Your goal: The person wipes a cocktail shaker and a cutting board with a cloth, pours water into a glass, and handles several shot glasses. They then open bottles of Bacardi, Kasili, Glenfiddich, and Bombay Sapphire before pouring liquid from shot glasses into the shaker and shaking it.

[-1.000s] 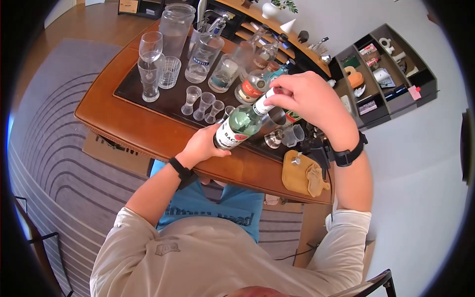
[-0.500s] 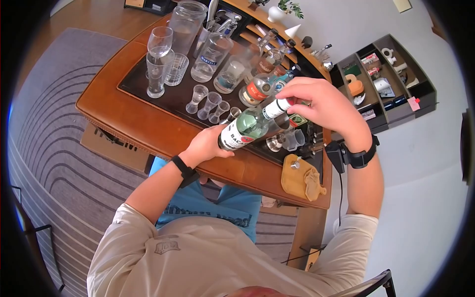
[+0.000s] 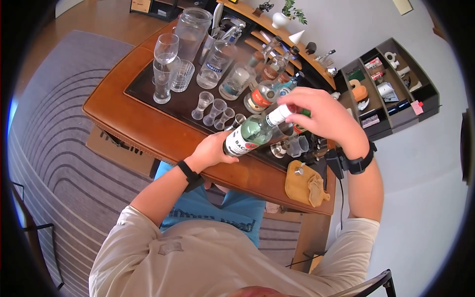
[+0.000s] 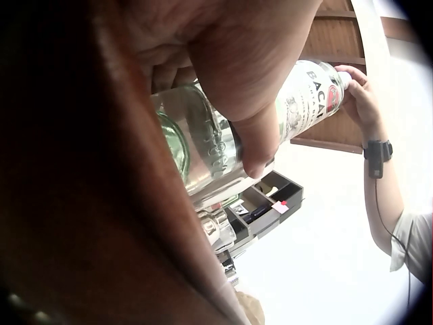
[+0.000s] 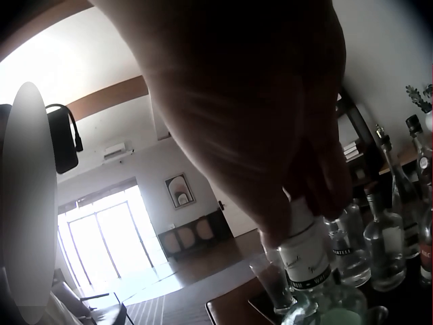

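My left hand [image 3: 210,151] grips the lower body of a clear, green-tinted rum bottle [image 3: 254,127] with a white label. The left wrist view shows the thumb [image 4: 260,139] lying across the glass near the base. The bottle leans, its white neck [image 3: 278,115] pointing up towards my right hand [image 3: 324,116]. Thumb and fingers of that hand pinch the cap at the top, which they mostly cover. Seen from the right wrist, the fingertips close round the top of the white neck wrap [image 5: 304,261].
Several small glasses [image 3: 203,105] stand beyond the bottle on the dark desk top. Other bottles, among them a Martell bottle [image 3: 213,67], stand behind with a large jar [image 3: 194,29]. A wooden board [image 3: 299,185] lies near the right edge. A compartmented organiser [image 3: 420,99] is at far right.
My right wrist has turned and swung outward while its fingers stay at the cap. The left hand keeps its grip on the rum bottle. The head view has shifted slightly.
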A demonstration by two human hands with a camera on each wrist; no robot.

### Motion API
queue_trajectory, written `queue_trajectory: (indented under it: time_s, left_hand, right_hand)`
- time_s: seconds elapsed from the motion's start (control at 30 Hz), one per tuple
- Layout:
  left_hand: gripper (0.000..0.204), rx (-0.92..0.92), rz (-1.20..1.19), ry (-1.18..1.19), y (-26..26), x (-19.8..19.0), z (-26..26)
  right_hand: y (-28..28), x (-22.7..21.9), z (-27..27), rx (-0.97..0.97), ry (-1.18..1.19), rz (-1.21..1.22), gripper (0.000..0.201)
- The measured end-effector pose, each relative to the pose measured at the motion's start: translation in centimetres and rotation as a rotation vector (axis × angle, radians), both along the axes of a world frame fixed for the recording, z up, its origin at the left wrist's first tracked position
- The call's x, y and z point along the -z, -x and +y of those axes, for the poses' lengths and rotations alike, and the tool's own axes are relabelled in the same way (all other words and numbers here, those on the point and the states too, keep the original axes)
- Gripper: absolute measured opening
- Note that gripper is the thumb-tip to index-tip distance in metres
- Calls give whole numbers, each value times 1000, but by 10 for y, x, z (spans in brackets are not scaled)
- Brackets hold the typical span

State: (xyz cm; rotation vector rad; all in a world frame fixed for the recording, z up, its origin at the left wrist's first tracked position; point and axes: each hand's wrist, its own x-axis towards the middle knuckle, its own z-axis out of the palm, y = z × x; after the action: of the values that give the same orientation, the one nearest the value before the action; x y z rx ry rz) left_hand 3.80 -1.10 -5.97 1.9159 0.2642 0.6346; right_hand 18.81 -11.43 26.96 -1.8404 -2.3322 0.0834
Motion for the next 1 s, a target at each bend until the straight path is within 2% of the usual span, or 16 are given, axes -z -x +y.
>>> queue_trajectory:
  time_s: [0.07,0.1,0.2,0.23,0.3,0.4,0.47,0.6,0.67,0.8,0.87,0.97,1.0]
  left_hand:
    - [81,7,-9,-7,0,0,0]
    - [82,12,-11,9,0,0,0]
    - [83,18,5,19,1,-3,-1]
    - [84,8,11,17,1,-2,-1]
    - [85,-1,19,9,0,-1,-2]
    - [87,12,28,18,-1,-2,-2]
    - [78,-32,-23,7,-2,0,-5]
    - [76,-74,-23,-38,-3,2,-9]
    - [87,-56,64,-13,-3,1,-11]
    - [87,-37,45,-11,-3,-2,-14]
    - [89,-70,68,-25,-3,-2,-19]
    - [92,-96,37,-53,-1,2,-29]
    - [93,-117,29,-46,0,3,-32]
  right_hand:
    - [7,-7,0,311,241,-295,43]
    - [5,-5,-2,312,234,-291,43]
    - [-7,8,-8,27,-52,-16,29]
    - [-7,7,-7,27,-55,-15,29]
    - [-5,5,-8,121,73,-138,29]
    - [1,12,-6,176,41,-236,27]
    - [1,14,-8,185,9,-197,26]
    - [1,31,-12,213,-141,-130,29]
    - [4,37,-16,233,-163,-134,28]
    - [-2,50,-23,250,-251,-138,29]
    - [-3,58,-30,316,-241,-161,34]
    - [2,55,-46,368,-54,46,39]
    - [3,56,-53,373,-71,45,39]
